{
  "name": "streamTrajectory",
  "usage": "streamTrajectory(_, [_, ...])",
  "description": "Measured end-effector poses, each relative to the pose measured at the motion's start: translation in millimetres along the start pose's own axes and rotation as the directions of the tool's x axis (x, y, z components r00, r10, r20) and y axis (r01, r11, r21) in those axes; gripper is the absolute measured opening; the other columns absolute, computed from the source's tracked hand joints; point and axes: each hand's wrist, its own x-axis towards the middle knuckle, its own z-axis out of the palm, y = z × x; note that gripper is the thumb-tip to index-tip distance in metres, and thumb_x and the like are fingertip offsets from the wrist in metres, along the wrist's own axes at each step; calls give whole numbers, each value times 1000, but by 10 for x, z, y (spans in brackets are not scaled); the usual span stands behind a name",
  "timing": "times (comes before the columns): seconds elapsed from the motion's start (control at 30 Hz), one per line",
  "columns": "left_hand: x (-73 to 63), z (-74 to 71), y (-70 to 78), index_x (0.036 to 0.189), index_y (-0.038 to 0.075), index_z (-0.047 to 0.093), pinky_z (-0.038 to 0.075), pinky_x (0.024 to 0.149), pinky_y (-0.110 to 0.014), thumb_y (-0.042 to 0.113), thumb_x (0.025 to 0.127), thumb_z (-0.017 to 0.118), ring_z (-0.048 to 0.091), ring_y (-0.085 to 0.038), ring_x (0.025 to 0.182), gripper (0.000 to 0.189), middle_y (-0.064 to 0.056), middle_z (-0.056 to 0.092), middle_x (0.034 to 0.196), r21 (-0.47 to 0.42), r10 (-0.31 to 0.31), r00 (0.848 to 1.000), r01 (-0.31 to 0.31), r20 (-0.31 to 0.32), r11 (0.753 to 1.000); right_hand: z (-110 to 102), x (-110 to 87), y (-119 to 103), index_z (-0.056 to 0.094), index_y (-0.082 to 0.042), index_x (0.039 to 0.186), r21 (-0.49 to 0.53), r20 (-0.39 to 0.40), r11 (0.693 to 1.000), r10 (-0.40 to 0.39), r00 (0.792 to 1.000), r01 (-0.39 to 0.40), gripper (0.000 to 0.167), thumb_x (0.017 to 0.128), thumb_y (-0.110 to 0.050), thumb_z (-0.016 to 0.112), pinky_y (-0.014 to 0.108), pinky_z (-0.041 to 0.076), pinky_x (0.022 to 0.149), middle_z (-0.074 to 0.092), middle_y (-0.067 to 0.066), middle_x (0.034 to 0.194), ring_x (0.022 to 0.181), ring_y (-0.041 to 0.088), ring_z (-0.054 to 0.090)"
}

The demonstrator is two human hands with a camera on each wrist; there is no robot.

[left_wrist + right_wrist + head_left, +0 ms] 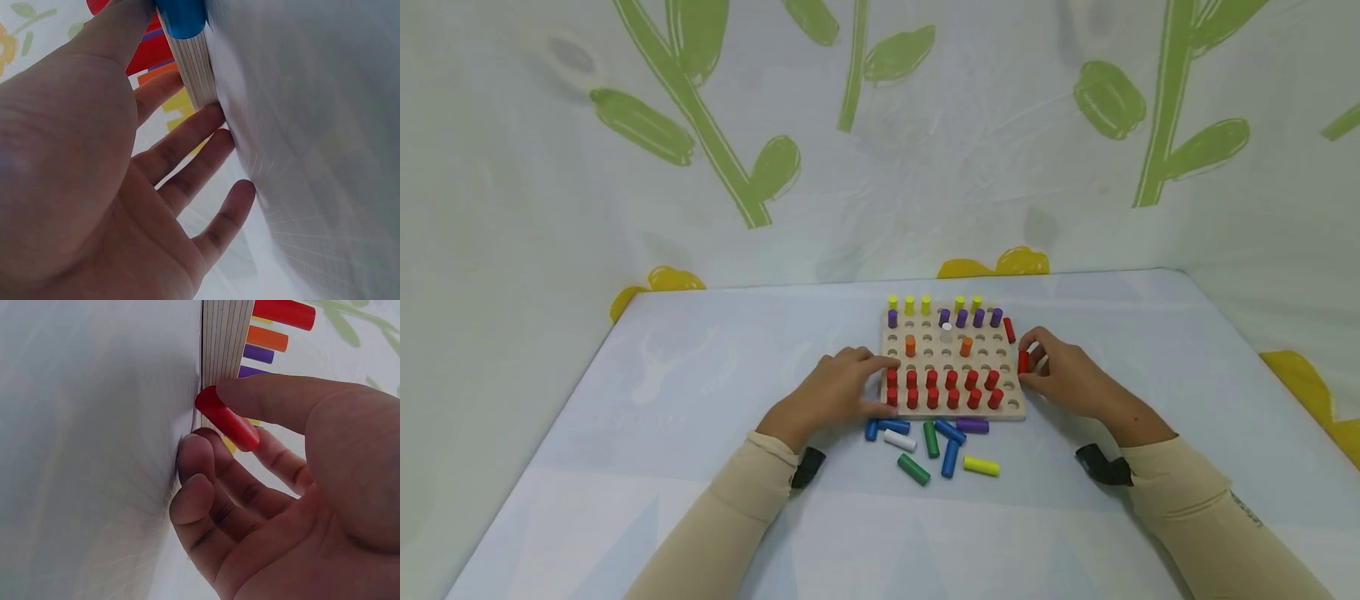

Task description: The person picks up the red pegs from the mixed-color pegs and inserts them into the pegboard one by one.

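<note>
A wooden pegboard [985,416] lies on the table with two rows of red pegs [951,381] upright near its front. Farther back stand orange, white, purple and yellow pegs. My left hand [831,392] touches the board's left edge, its fingers spread and fairly straight in the left wrist view. To the right of the board, my right hand [1070,375] pinches a red peg [234,422] between thumb and fingers. That peg is tilted in the right wrist view, close to the board's side. Another red peg [1009,330] lies along the right edge, beyond the right hand.
Loose pegs lie in front of the board: several blue ones [950,458], green pegs [913,469], a white peg [900,440], a purple peg [972,426] and a yellow peg [981,466]. A leaf-patterned wall covering [970,200] rises behind the table.
</note>
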Motion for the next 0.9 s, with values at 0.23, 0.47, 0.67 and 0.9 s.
streamTrajectory(0.23, [2,-19,6,147,34,49,38,114,-53,59,81,75,47,-27,137,75,-7,52,147,7,8,1000,-8,4,1000,-3,-6,-6,44,-6,120,1,-30,1000,-18,999,19,35,95,-12,67,27,55,67,65,15,104,82,20,59])
streamTrajectory(0.47, [9,-22,15,147,33,49,38,114,-54,57,81,76,46,-28,137,75,-8,51,148,-6,0,1000,0,17,1000,-19,-15,-11,46,-5,128,-6,-55,1000,-29,998,28,41,94,-12,68,26,55,66,65,16,106,82,20,59])
streamTrajectory(0.67, [-1,-33,29,147,33,49,37,115,-54,57,81,76,46,-28,138,75,-8,51,148,-3,0,1000,0,10,1000,-33,-33,-27,55,-5,125,-6,-89,998,-58,994,58,34,94,-12,67,28,55,66,67,16,108,87,22,61])
streamTrajectory(0.9, [-3,-16,13,147,34,49,36,116,-53,58,81,76,46,-27,138,75,-7,51,148,-5,-8,1000,8,12,1000,-45,-53,-111,57,-6,122,23,-72,997,-65,995,67,30,95,-12,66,28,55,67,69,13,105,88,22,61])
